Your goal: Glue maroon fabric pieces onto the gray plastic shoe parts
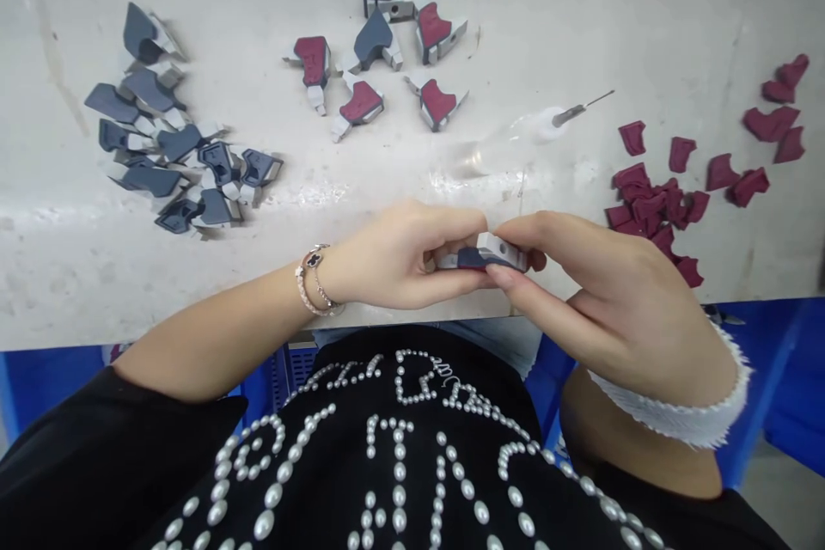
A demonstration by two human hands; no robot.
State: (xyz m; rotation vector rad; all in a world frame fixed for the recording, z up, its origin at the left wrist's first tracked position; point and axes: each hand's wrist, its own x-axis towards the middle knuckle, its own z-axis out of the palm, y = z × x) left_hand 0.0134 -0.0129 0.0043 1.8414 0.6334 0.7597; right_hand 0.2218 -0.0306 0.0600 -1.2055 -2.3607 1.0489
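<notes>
Has metal part [495, 249] clamped in left hand [412, 262] and right hand [619, 292], by the worktop's [361, 180] near edge. Shows pale grey, with round hole, dark blue below. Gives way outward to maroon pads [644, 202] rightward, blue-grey parts [151, 180] leftward.

workshop, marked bench [554, 26], piled red parts [646, 208]

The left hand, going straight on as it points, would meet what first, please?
Past the grey-and-blue part it holds, the left hand would probably meet the right hand, though depth is unclear.
</notes>
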